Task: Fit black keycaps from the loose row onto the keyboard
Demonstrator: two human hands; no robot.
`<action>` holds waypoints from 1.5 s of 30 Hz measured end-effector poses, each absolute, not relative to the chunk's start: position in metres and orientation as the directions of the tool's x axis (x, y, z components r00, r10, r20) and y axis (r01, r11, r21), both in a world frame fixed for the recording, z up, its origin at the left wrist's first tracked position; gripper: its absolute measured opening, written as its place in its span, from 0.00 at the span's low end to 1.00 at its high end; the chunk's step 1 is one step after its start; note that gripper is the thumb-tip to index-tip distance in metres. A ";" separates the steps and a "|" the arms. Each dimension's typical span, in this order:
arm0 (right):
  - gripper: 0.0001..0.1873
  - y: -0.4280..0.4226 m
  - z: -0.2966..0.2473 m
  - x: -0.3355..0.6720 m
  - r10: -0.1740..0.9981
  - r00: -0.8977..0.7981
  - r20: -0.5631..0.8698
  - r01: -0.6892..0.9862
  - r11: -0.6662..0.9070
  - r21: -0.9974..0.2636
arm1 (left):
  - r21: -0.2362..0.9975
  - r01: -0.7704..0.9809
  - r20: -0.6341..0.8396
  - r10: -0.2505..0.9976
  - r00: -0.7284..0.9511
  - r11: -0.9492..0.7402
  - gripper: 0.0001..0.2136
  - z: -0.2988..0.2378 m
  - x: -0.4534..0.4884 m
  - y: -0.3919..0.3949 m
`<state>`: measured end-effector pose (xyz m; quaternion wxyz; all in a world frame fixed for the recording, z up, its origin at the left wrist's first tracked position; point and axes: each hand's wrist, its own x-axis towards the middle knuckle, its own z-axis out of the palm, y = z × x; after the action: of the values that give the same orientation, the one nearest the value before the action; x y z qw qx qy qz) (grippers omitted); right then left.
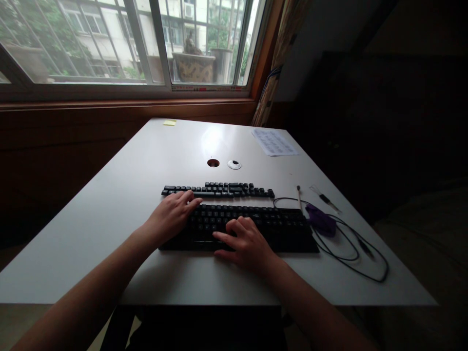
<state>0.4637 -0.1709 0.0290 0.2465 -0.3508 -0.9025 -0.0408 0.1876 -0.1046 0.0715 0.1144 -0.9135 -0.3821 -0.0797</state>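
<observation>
A black keyboard (pixel 292 239) lies on the white table, with its upper rows of keys in place and a bare dark strip along its front. Just behind it, loose black keycaps (pixel 241 190) stand lined up in rows. My left hand (pixel 171 212) reaches over the keyboard's left end, fingertips at the near edge of the loose keycaps, thumb held apart. My right hand (pixel 246 243) rests over the front middle of the keyboard; its index finger and thumb stretch left, the other fingers are bent. I see nothing held in either hand.
On the right lie a coiled black cable (pixel 365 273), a purple cloth (pixel 321 219), a small brush (pixel 299 197) and a wire keycap puller (pixel 325 199). Farther back are printed sheets (pixel 274 142), a round hole (pixel 213 163), its white cover (pixel 234 165) and yellow notes (pixel 169 122).
</observation>
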 end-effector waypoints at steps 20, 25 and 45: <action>0.12 -0.175 0.043 0.461 0.550 -0.624 0.554 0.580 0.802 -0.142 | 0.255 0.629 0.299 0.679 0.671 -0.734 0.20 0.067 0.158 -0.083; 0.12 -0.172 0.048 0.472 0.548 -0.528 0.649 0.596 0.784 -0.177 | 0.369 0.537 0.421 0.651 0.631 -0.759 0.14 0.077 0.123 -0.074; 0.14 -0.168 0.057 0.506 0.459 -0.150 0.876 0.671 0.698 -0.251 | 0.597 0.602 0.192 0.823 0.534 -0.530 0.36 0.046 0.062 -0.113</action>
<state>0.5058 -0.1677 0.0572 0.5327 -0.3758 -0.7518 -0.0994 0.0616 -0.1134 0.0455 -0.2373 -0.8431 -0.4227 -0.2328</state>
